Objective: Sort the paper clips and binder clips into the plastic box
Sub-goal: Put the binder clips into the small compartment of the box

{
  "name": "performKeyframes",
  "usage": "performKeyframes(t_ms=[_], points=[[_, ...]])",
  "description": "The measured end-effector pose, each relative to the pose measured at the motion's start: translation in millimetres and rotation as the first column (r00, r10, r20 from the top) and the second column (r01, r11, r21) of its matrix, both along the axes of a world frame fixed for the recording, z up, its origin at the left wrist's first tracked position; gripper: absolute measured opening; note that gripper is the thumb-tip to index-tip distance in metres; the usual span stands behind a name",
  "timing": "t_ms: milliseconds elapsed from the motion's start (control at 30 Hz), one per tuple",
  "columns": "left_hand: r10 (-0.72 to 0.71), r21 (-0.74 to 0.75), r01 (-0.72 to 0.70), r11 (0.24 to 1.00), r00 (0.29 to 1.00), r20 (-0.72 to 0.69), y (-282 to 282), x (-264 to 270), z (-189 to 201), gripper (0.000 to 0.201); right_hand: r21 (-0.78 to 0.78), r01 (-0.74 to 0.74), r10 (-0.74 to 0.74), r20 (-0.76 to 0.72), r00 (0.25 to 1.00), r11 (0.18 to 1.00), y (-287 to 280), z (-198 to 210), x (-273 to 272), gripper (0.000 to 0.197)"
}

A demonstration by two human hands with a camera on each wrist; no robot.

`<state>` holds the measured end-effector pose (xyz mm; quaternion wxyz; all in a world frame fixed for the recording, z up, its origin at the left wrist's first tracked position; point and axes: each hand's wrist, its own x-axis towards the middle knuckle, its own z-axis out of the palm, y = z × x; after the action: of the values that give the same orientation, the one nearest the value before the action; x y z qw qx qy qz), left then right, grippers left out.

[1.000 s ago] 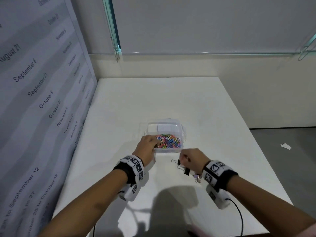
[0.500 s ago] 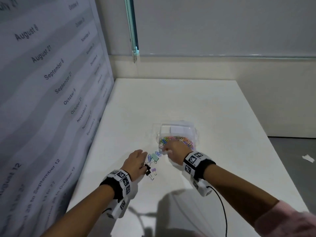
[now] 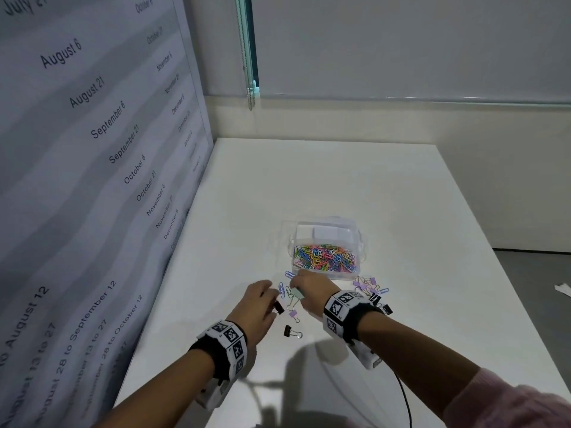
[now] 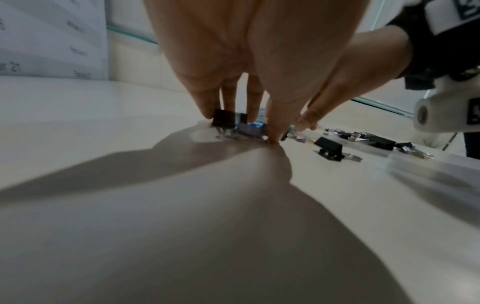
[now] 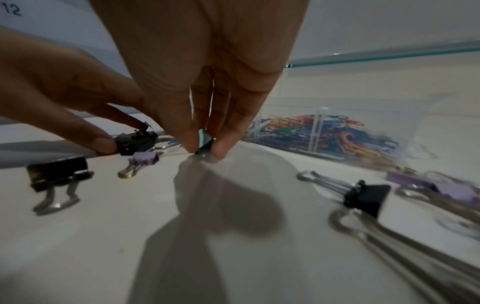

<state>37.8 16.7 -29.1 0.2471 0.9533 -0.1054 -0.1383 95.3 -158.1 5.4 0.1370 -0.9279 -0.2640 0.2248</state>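
Note:
The clear plastic box (image 3: 360, 242) holds coloured paper clips (image 3: 324, 257) in its near compartment, also visible in the right wrist view as paper clips (image 5: 324, 131). Just in front of its left corner lie loose clips. My left hand (image 3: 274, 299) pinches a black binder clip (image 3: 279, 307) on the table between thumb and fingers; the black binder clip (image 4: 224, 120) shows under my fingertips (image 4: 207, 113). My right hand (image 3: 295, 288) pinches a pale green binder clip (image 3: 298, 293), seen as a green clip (image 5: 205, 142) between thumb and fingers, touching the table.
A black binder clip (image 3: 289, 331) and a purple one (image 3: 293, 313) lie near my hands, blue paper clips (image 3: 289, 274) beside them. More purple and black binder clips (image 3: 369, 285) lie right of my right wrist. A printed panel (image 3: 92, 180) walls the table's left edge.
My left hand left the box and dropped to the loose clips by its front left corner. My right hand crossed over from the right-hand pile to the same cluster and pinched the green clip.

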Motion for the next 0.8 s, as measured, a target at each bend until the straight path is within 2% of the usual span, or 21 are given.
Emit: performKeyframes(t_ms=[100, 200, 333, 500, 567, 700, 800], points=[[0.070, -0.062, -0.068, 0.996, 0.997, 0.027, 6, 4, -2, 0.032, 0.031, 0.029, -0.028, -0.029, 0.999, 0.999, -14, -2, -5, 0.034], [0.093, -0.125, -0.089, 0.988, 0.995, 0.031, 8, 4, 0, 0.025, 0.049, 0.078, -0.074, -0.081, 0.994, 0.996, -28, -4, -10, 0.032], [0.078, -0.137, -0.072, 0.988, 0.996, 0.046, 11, 4, 0, 0.024, 0.026, 0.079, -0.077, -0.088, 0.993, 0.996, -37, -5, -13, 0.037], [-0.061, -0.128, 0.060, 0.990, 0.998, -0.008, 8, -13, -3, 0.028, 0.052, 0.006, -0.006, -0.004, 1.000, 0.999, -16, -2, -4, 0.038], [-0.073, -0.141, 0.070, 0.988, 0.997, -0.014, 4, -21, -3, 0.025, 0.039, -0.016, 0.016, 0.001, 1.000, 0.999, -6, -3, 0, 0.042], [-0.002, -0.153, 0.001, 0.988, 1.000, -0.008, 1, -20, 5, 0.040, -0.048, -0.054, 0.055, 0.023, 0.998, 0.997, 7, -3, 0, 0.051], [0.095, -0.107, -0.091, 0.990, 0.995, 0.041, 4, -4, 15, 0.031, -0.119, -0.106, 0.112, 0.043, 0.993, 0.987, 12, -5, -5, 0.051]])
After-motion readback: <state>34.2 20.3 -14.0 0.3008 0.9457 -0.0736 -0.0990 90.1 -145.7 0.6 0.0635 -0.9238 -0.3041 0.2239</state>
